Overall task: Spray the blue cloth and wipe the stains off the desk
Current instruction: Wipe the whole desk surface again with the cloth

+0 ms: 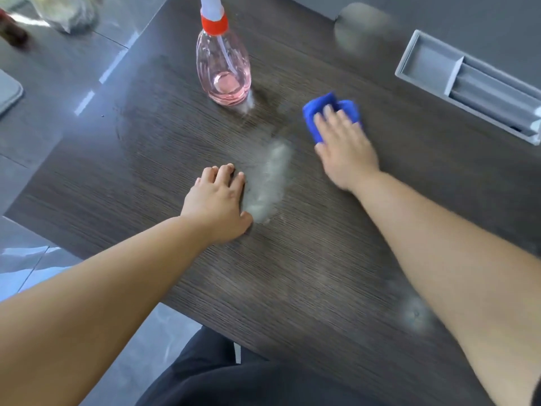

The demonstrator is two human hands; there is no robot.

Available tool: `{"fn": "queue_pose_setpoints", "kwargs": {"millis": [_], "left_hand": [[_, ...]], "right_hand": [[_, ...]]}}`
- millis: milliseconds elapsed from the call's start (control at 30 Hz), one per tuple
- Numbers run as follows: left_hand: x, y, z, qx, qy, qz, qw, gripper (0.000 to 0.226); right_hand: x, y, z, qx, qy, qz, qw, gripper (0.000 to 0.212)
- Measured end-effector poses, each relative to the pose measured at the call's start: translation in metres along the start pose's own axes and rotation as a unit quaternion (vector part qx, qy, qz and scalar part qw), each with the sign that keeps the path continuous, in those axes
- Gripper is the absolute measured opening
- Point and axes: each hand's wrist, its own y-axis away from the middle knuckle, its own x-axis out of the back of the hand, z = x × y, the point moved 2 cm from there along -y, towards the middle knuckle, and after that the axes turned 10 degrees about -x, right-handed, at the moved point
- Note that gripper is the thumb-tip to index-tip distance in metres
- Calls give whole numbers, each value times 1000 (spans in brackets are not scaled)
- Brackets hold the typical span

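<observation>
Head view: right hand (342, 148) lies flat, fingers straight, pressing the blue cloth (317, 112) onto the counter (292, 273), right of the spray bottle (224, 63); left hand (219, 203) rests spread, holding nothing, beside a pale stain (269, 180); cloth prob. soft, light, bunches easily; press from on top.

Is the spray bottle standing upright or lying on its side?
Upright. The spray bottle stands on its base on the desk, with its red collar and nozzle at the top.

Colour findings, 1 view.
I record a dark brown, fine-grained desk (140, 159), blue cloth (329, 108), clear pink spray bottle (224, 74) with red collar (214, 24), whitish-grey stain (269, 178).
</observation>
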Motion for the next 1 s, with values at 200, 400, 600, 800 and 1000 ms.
{"fn": "queue_pose_setpoints", "kwargs": {"millis": [200, 400, 600, 800, 1000], "left_hand": [[-4, -3, 5, 20, 1, 5, 1000, 74], [-1, -4, 8, 27, 4, 4, 1000, 80], [-2, -5, 10, 48, 23, 6, 999, 76], [-2, -15, 32, 38, 67, 68, 995, 56], [-12, -19, 91, -78, 103, 82, 988, 53]], "right_hand": [[7, -41, -61, -132, -49, 16, 990, 60], [10, -34, -41, 66, 7, -9, 998, 56], [3, -28, -52, -74, -31, 24, 996, 58], [-18, 69, 13, 76, -27, 24, 996, 54], [-18, 73, 56, -275, -89, 50, 956, 57]]}}
